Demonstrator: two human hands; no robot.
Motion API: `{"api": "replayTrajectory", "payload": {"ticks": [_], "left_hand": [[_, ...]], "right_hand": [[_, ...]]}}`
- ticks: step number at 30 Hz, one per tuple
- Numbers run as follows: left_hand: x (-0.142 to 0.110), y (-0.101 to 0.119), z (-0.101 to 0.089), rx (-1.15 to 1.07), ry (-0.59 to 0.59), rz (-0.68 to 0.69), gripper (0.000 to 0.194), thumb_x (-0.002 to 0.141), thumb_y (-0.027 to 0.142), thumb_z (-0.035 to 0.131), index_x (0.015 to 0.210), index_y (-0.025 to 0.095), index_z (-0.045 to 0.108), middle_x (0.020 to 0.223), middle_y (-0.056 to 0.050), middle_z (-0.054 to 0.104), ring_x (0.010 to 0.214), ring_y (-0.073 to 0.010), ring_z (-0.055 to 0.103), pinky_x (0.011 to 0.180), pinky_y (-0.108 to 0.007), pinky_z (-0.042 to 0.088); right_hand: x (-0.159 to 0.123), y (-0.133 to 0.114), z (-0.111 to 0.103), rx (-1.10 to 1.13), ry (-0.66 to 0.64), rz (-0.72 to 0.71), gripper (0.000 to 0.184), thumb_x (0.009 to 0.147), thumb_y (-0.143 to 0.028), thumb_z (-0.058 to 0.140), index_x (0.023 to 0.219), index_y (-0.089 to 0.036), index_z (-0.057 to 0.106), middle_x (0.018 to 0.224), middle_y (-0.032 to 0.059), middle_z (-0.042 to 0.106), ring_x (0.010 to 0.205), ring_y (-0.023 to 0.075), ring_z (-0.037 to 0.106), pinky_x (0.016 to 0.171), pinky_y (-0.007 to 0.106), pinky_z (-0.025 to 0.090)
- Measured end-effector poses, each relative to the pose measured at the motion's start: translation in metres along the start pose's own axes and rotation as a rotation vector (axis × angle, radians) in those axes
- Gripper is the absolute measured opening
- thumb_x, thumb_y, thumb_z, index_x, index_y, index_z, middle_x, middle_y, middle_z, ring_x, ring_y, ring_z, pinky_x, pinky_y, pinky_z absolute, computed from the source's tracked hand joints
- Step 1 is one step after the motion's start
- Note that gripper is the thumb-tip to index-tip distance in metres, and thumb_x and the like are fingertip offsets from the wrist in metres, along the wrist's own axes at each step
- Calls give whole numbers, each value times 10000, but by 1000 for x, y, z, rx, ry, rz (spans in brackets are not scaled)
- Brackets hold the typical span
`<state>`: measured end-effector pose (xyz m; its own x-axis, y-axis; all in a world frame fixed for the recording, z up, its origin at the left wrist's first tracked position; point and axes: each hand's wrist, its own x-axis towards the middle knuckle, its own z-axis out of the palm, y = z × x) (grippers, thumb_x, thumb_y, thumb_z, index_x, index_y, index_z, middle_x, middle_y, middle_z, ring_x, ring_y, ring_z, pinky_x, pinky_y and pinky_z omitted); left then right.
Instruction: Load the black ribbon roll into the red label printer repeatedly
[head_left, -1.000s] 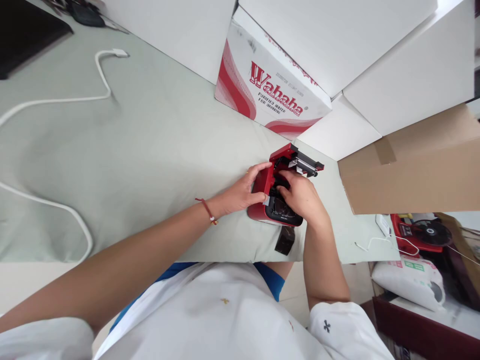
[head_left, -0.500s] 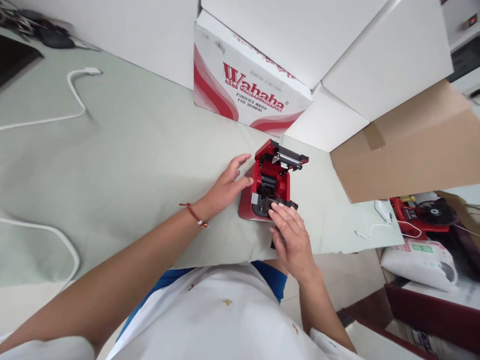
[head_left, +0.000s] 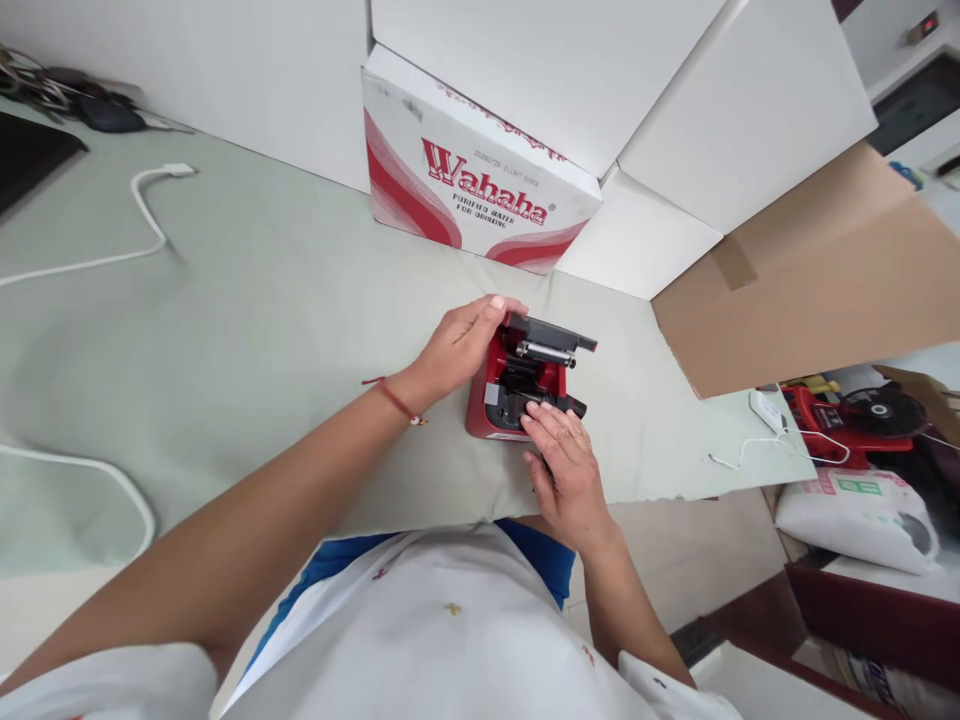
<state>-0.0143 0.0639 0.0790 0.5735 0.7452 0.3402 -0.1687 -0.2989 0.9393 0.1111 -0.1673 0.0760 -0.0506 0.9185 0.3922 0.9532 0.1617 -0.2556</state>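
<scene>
A small red and black label printer [head_left: 480,415] stands on the cloth-covered table with its lid [head_left: 551,335] tilted up. A metal-edged bar and black rollers show inside. My left hand [head_left: 461,345] is closed on the lid's left rear corner, thumb on top and fingers behind it. Over the black front part of the printer lies my right hand [head_left: 566,460], fingers together on top and thumb lower down. What is under those fingers is mostly hidden. A red cord bracelet [head_left: 397,400] circles my left wrist.
Behind the printer stand a Wahaha water carton [head_left: 480,190] and stacked white boxes [head_left: 645,235]. To the right is a brown cardboard box [head_left: 795,280]. White cables [head_left: 150,215] lie on the left, keys [head_left: 97,105] at the far left corner.
My left hand has moved from beside the printer onto its lid, and the lid has tipped lower toward me. My right hand stays on the front part.
</scene>
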Motion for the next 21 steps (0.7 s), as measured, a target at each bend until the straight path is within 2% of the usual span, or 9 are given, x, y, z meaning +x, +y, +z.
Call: {"api": "replayTrajectory", "payload": {"ticks": [3, 5, 10, 15, 19, 21], "left_hand": [[-21, -4, -7, 75, -54, 89, 705, 1123, 730, 324, 1133, 238, 829, 1313, -92, 843, 1424, -309, 694, 1365, -534, 345], [-31, -9, -11, 140, -93, 138, 704, 1130, 715, 312, 1087, 257, 844, 1291, -83, 858, 1423, -312, 706, 1377, -575, 313], [-42, -26, -13, 180, -112, 226, 608, 1145, 622, 342, 1123, 287, 849, 1307, -75, 858, 1395, -301, 730, 1295, -580, 435], [-43, -35, -10, 173, -85, 302, 463, 1132, 490, 418, 1147, 287, 833, 1302, -79, 858, 1373, -300, 738, 1262, -579, 469], [-42, -37, -9, 148, -114, 328, 252, 1030, 409, 614, 1147, 281, 797, 1314, -96, 845, 1377, -333, 718, 1256, -603, 476], [-43, -39, -8, 93, -151, 290, 236, 981, 412, 678, 1151, 280, 775, 1341, -106, 825, 1435, -353, 666, 1284, -625, 450]], "right_hand": [[0, 2, 2, 6, 27, -12, 654, 1077, -110, 542, 1698, -301, 472, 1604, 102, 673, 1560, 227, 572, 1329, 520, 425], [0, 4, 3, 17, 45, -17, 657, 1072, -100, 541, 1693, -304, 481, 1587, 98, 688, 1550, 223, 583, 1323, 510, 428], [1, 4, 5, 24, 68, -20, 628, 1065, -83, 537, 1654, -301, 521, 1540, 100, 723, 1517, 225, 616, 1300, 507, 448], [1, 3, 7, 11, 80, -11, 616, 1053, -75, 536, 1631, -286, 546, 1534, 102, 726, 1521, 224, 610, 1304, 503, 441], [0, 4, 8, 2, 85, -8, 591, 1056, -88, 544, 1614, -285, 560, 1534, 108, 725, 1517, 236, 615, 1296, 517, 449], [0, 3, 7, 2, 80, 1, 600, 1059, -95, 541, 1625, -295, 548, 1540, 105, 721, 1519, 239, 614, 1298, 523, 448]]}}
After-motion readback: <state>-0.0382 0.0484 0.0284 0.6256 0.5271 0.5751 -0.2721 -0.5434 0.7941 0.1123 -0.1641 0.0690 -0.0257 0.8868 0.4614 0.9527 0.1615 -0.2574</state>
